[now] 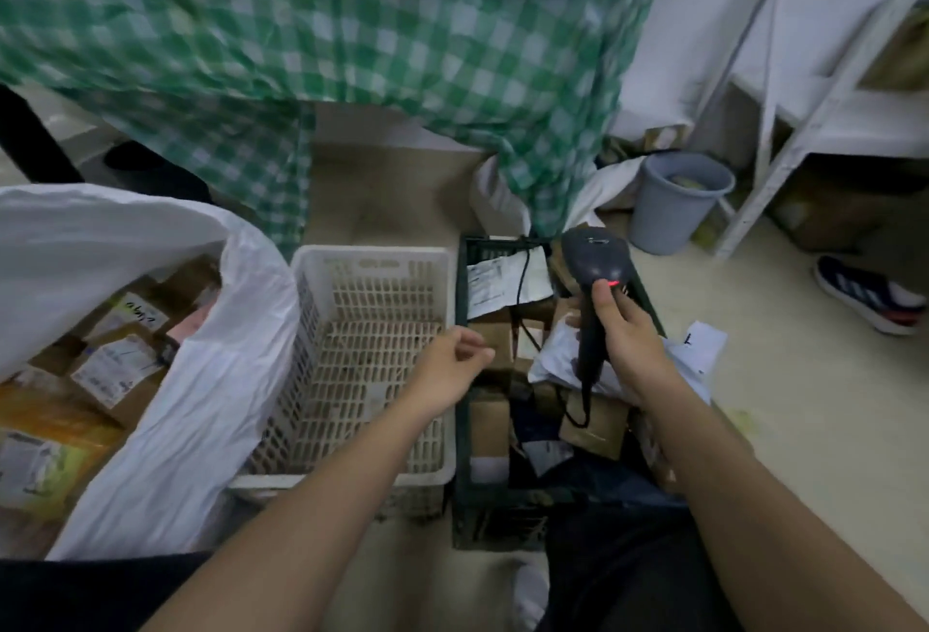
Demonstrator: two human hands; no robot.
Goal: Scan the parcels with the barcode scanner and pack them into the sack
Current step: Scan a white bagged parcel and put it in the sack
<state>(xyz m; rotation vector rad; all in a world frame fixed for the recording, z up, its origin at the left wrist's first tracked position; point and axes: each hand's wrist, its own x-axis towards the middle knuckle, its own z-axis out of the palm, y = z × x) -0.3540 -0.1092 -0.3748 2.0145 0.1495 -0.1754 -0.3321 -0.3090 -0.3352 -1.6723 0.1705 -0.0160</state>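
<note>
At centre frame the left hand (pixel 447 365) hangs loosely curled, holding nothing, over the white crate (pixel 372 473). Right of it, the right hand (pixel 626 340) grips the scanner (pixel 595 262) above parcels (pixel 593 423) in the dark crate (pixel 465 435). The white sack (pixel 211 395), lower left, holds boxes.

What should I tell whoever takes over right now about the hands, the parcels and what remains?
Right hand grips the barcode scanner, red light on, above the dark crate.
Left hand is loosely curled, holding nothing, over the white basket, which shows no parcels.
Done: several parcels already in the white sack.
Left: scan and pack the parcels in the dark crate.
</note>
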